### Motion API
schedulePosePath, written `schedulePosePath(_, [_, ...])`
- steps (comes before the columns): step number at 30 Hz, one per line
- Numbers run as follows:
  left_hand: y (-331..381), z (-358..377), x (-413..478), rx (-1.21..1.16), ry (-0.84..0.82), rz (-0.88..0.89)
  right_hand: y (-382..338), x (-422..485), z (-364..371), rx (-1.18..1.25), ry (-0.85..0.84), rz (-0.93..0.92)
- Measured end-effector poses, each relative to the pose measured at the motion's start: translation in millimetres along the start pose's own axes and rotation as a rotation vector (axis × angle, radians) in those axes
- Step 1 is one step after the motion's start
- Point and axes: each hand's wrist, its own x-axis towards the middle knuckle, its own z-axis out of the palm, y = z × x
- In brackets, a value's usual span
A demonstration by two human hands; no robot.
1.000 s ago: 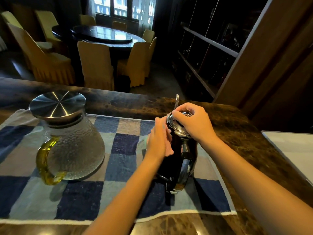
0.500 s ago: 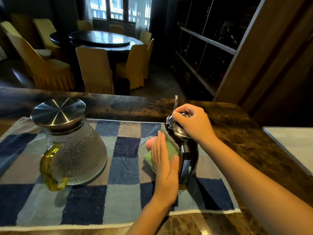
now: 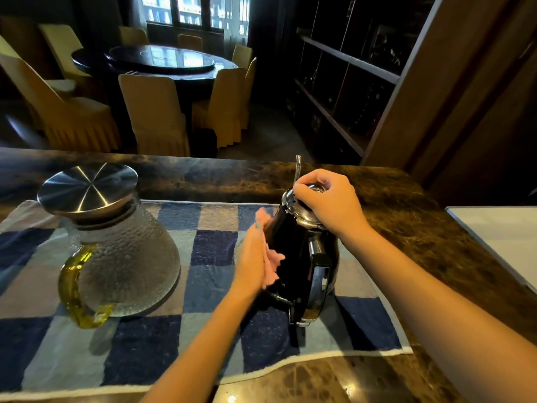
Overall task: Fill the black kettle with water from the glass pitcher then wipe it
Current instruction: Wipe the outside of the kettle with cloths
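The black kettle [image 3: 293,251] with chrome lid and handle stands upright on the blue checked towel [image 3: 139,344], right of centre. My right hand [image 3: 328,203] grips its lid from above. My left hand [image 3: 252,257] presses a pink cloth [image 3: 271,264] flat against the kettle's left side. The glass pitcher [image 3: 122,257], with a steel lid and yellow handle, stands on the towel at the left, apart from both hands. I cannot tell its water level.
The towel lies on a dark marble counter [image 3: 406,228] whose far edge drops to a dining room with a round table [image 3: 162,61] and yellow chairs. A white board [image 3: 499,237] sits at the counter's right. Dark shelves [image 3: 348,82] stand behind.
My left hand has slid the cloth along the kettle's left side, down and then back up; the cloth now shows its pink side. My right hand stays on the lid.
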Motion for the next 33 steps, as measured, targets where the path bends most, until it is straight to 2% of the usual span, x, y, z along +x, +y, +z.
schedulePosePath(1, [-8.2,0.8,-9.7,0.054,0.084,-0.035,-0.3,-0.3,-0.1,0.001,0.004,0.002])
schedulePosePath(2, [-19.8,1.1,-25.5,0.160,0.122,0.008,-0.5,-0.4,-0.4,0.003,0.007,0.005])
schedulePosePath(4, [-38.2,7.1,-66.3,0.402,0.063,0.228,-1.4,-0.6,-0.7,0.005,0.006,0.009])
schedulePosePath(6, [-42.2,13.4,-75.4,0.456,0.066,0.326,-2.1,-1.8,-0.3,-0.002,0.003,0.018])
schedulePosePath(9, [-19.9,15.1,-35.0,0.467,0.043,0.480,-2.4,-2.9,0.3,-0.019,0.002,0.029])
schedulePosePath(10, [-8.8,16.1,-22.2,0.391,0.012,0.517,-2.5,-2.6,0.3,-0.021,0.003,0.029])
schedulePosePath(12, [11.8,20.7,-9.4,0.246,-0.065,0.505,-2.6,-1.9,0.3,-0.025,0.004,0.032])
schedulePosePath(14, [20.2,22.2,-5.3,0.257,-0.032,0.515,-3.3,-2.2,0.8,-0.029,0.000,0.037])
schedulePosePath(19, [-21.8,-4.3,-14.5,0.303,0.085,0.449,-4.4,-2.8,1.0,-0.033,0.012,0.038])
schedulePosePath(24, [-27.4,-6.1,-31.4,0.333,0.058,0.461,-4.3,-3.4,0.9,-0.046,0.000,0.041])
schedulePosePath(26, [-5.2,2.4,-16.3,0.305,-0.042,0.381,-4.8,-2.9,0.9,-0.067,-0.016,0.038])
schedulePosePath(29, [34.0,17.4,6.4,0.195,-0.271,0.095,-8.6,-3.8,0.3,-0.052,-0.022,0.041])
schedulePosePath(31, [51.9,21.0,12.3,0.166,-0.310,-0.007,-9.3,-4.5,-0.4,-0.035,-0.020,0.034])
schedulePosePath(33, [49.8,12.5,16.2,0.184,-0.275,-0.081,-7.6,-3.6,-0.3,-0.036,-0.003,0.028])
